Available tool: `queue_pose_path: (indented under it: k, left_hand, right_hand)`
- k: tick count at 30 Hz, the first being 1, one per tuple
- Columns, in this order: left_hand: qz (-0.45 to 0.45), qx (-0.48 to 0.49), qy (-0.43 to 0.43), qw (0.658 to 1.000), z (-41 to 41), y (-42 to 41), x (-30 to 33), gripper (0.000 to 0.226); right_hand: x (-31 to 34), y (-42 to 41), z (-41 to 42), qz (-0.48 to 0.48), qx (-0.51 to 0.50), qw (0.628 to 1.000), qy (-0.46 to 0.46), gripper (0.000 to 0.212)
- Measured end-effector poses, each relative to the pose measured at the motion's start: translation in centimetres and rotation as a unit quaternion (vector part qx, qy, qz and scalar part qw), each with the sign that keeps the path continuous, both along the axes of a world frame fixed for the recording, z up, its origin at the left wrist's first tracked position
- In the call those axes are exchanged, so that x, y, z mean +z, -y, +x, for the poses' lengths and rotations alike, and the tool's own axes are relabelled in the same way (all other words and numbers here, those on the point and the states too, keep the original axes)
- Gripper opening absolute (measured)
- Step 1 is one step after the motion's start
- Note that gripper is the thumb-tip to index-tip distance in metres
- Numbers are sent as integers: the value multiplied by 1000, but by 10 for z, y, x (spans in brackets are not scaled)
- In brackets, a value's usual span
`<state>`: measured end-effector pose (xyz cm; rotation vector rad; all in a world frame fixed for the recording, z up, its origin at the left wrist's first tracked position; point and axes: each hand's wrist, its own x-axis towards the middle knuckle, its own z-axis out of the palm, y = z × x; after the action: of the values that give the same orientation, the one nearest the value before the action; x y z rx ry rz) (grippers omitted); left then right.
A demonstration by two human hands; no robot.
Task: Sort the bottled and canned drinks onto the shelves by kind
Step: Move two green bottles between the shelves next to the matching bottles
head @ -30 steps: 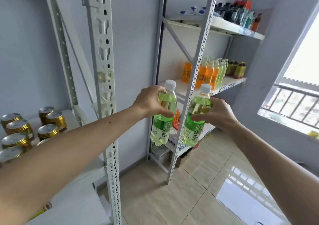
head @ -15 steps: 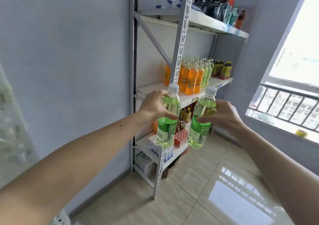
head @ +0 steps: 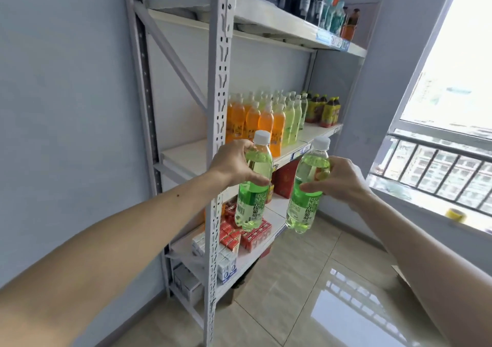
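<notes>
Two bare arms reach forward toward a grey metal shelving unit (head: 219, 85) standing against a pale wall. The left hand (head: 234, 164) is wrapped around the upper body of a green drink bottle (head: 254, 184) with a white cap, thumb in front and fingers behind. The right hand (head: 339, 177) grips a second green bottle (head: 306, 187) the same way (this one tilts slightly, its cap leaning right). Both bottles are held in the air, side by side and apart, in front of the unit's middle shelf (head: 186, 157). On that shelf stand orange bottles (head: 263, 123), then pale green bottles (head: 291, 119), then dark bottles with yellow labels (head: 323, 111). The top shelf (head: 279, 27) carries dark bottles. A lower shelf holds red and white cartons (head: 239, 236). A barred window (head: 439, 165) is at the right.
</notes>
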<state>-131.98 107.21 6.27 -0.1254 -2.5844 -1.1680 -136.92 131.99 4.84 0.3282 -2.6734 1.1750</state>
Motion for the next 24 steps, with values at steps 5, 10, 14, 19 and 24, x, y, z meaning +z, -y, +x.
queue_pose_path:
  k: [5,10,14,19,24]
  left_hand:
    - [1,-36,-6,999,-108,-21,-3,96]
    - [-18,-59,-5,998,-207,-45,12,97]
    - [-27,-68,1,997,-272,-69,17,99]
    - [-27,-58,16,998,-354,-101,8,97]
    - [-26,-41,30,998,-442,-144,0,96]
  right_hand:
    - [-1,-27,-94,-4,-24,1000,5,56]
    - [10,-54,-178,-14,-47,999,9,60]
    - [14,-76,-240,-30,-62,998,12,64]
    - [20,-106,-320,-44,-72,996,13,68]
    - [26,-145,-413,-41,-52,998,-3,65]
